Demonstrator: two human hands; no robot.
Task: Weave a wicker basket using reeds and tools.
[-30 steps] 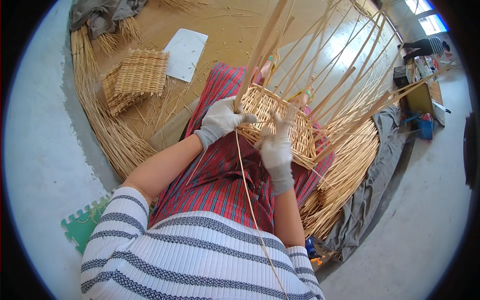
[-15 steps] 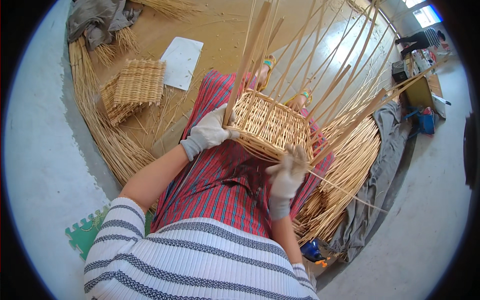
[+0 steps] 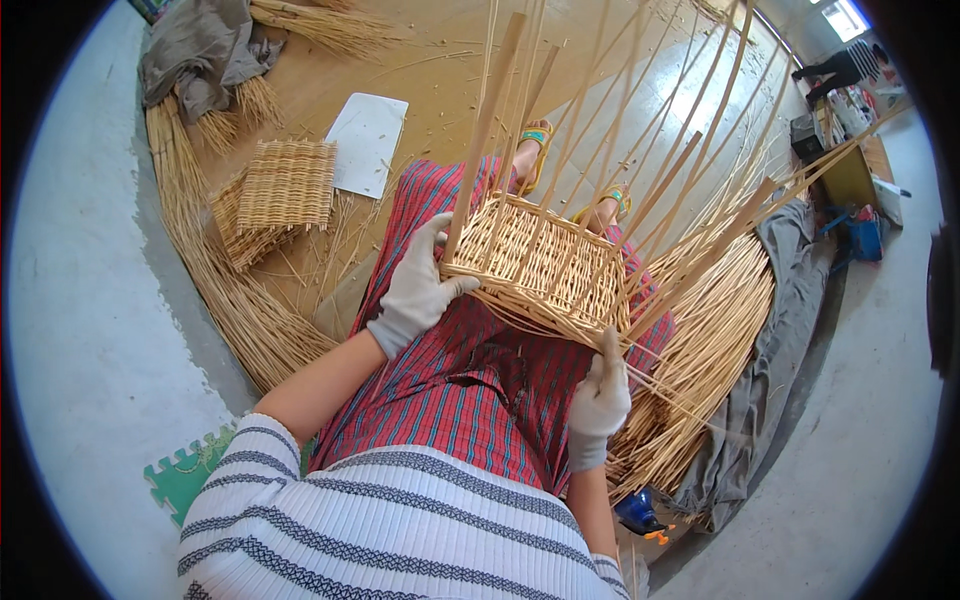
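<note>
We see a part-woven basket over the wearer's lap, in the middle of the view, with long thin rods and flat stakes rising from its rim toward twelve and one o'clock. Taking the basket as the centre of our dial, the gloved left hand sits between eight and nine, partly closed and holding the corner, its thumb along the near rim. At five o'clock we find the gloved right hand, half curled, fingertips up at the near-right corner beside a loose strand; we cannot tell whether it grips that strand. Red checked cloth spreads beneath the basket, and a sandalled foot shows at twelve. A thick bundle of rods lies at four, with grey cloth beyond it toward three. Farther out, we make out a white board at ten, overlapping woven panels between nine and ten, a green mat at eight, and another person at two.
</note>
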